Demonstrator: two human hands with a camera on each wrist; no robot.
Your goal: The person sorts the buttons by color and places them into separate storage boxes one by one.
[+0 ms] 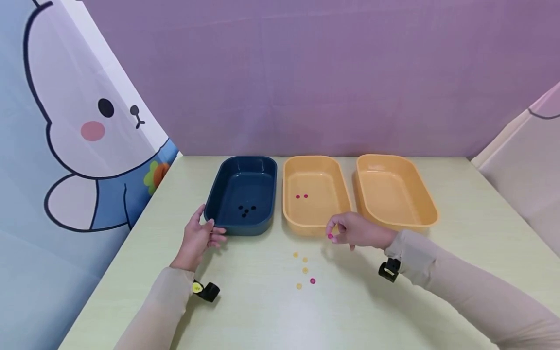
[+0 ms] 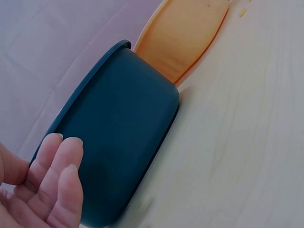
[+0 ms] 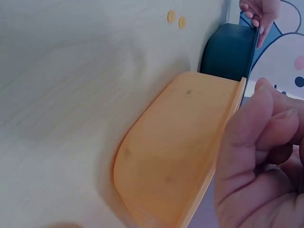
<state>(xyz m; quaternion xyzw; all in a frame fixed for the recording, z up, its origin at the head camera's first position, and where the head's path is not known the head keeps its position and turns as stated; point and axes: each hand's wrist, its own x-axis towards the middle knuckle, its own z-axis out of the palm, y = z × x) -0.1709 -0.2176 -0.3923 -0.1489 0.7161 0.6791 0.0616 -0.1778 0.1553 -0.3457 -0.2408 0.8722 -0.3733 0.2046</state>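
Observation:
My left hand (image 1: 197, 240) grips the near left corner of a dark blue tray (image 1: 245, 229); in the left wrist view several fingers (image 2: 69, 185) lie against its outer wall. Several dark buttons (image 1: 246, 211) lie inside. Thumb and forefinger of my right hand (image 1: 356, 229) pinch a small red button (image 1: 330, 236), just over the near right corner of the middle yellow tray (image 1: 302, 227). Two red buttons (image 1: 302, 196) sit in that tray. On the table before it are several yellow buttons (image 1: 305, 270) and one red button (image 1: 312, 281). Fingers hide the held button in the right wrist view.
A second yellow tray (image 1: 395, 223) stands at the right, behind my right wrist. All three trays form a row on the pale table (image 1: 271, 311). A purple cloth (image 1: 332, 78) hangs behind, and a cartoon-printed cloth (image 1: 87, 160) at the left.

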